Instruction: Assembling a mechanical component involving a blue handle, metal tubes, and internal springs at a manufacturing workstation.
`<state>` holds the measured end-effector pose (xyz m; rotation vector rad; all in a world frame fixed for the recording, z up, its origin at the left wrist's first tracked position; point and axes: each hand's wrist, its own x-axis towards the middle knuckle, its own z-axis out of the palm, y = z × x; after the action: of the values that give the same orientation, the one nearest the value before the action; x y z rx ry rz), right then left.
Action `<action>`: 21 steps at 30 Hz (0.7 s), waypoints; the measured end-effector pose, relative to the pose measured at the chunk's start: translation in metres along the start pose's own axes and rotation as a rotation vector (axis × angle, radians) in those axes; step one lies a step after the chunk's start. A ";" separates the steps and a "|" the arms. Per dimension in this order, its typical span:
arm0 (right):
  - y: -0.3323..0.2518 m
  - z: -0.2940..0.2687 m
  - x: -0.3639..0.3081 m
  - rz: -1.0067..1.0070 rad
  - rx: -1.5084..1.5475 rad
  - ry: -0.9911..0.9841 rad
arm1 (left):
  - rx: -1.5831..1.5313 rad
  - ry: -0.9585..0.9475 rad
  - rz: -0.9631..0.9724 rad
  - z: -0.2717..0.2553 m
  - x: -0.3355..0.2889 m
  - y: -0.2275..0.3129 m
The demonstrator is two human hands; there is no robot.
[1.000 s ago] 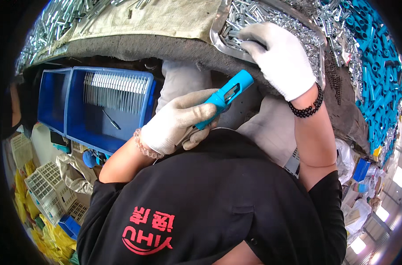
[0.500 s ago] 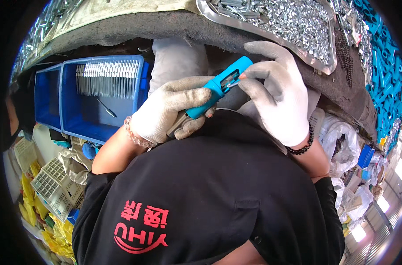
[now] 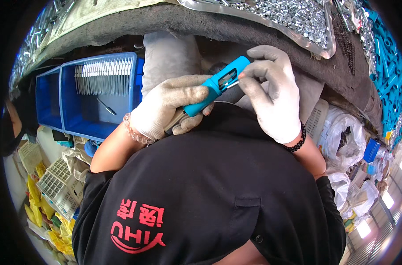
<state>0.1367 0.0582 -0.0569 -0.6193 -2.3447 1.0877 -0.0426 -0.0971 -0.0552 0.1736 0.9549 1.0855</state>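
Note:
Wrapped in my left hand (image 3: 176,104), in a pale work glove, is a teal plastic tubular handle (image 3: 201,104). It tilts up to the right and has a long slot in its side, with dark and metal parts showing inside. A grey end shows under the left fingers. My right hand (image 3: 273,90), also gloved, is beside the slot. Its thumb and index finger pinch the outer end of a thin silvery metal piece (image 3: 232,85) that runs into the slot; the other fingers are curled loosely above. What lies deeper in the handle is hidden.
At left, a blue plastic bin (image 3: 95,119) holds a row of thin metal rods with white tops and one loose dark rod. Ahead, a metal tray (image 3: 293,37) of small metal parts stands on a cloth-covered bench (image 3: 174,24). Teal handles (image 3: 390,70) are heaped far right.
The view has shifted slightly, so the tray and bench sit higher. My right hand has moved a little left and stays pinched at the slot; my left hand keeps its hold on the teal handle.

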 end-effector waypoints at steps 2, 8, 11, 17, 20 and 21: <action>-0.005 0.004 0.001 -0.008 0.014 -0.013 | 0.033 -0.026 0.006 0.000 0.001 0.001; -0.002 0.012 0.005 -0.133 -0.122 0.007 | 0.094 -0.036 0.007 -0.001 0.000 0.002; -0.006 0.004 0.011 -0.375 -0.386 0.024 | 0.088 -0.032 0.016 -0.003 0.000 0.000; -0.008 -0.001 0.015 -0.596 -0.431 -0.063 | 0.126 -0.075 0.016 -0.002 0.006 -0.003; -0.002 -0.008 0.018 -0.320 -0.093 -0.223 | 0.136 -0.110 0.031 -0.002 0.006 -0.004; 0.000 -0.006 0.010 -0.023 0.213 -0.290 | 0.104 -0.137 0.051 0.000 0.006 -0.005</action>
<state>0.1323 0.0680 -0.0512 -0.3759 -2.4199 1.4773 -0.0391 -0.0950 -0.0611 0.3548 0.8881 1.0568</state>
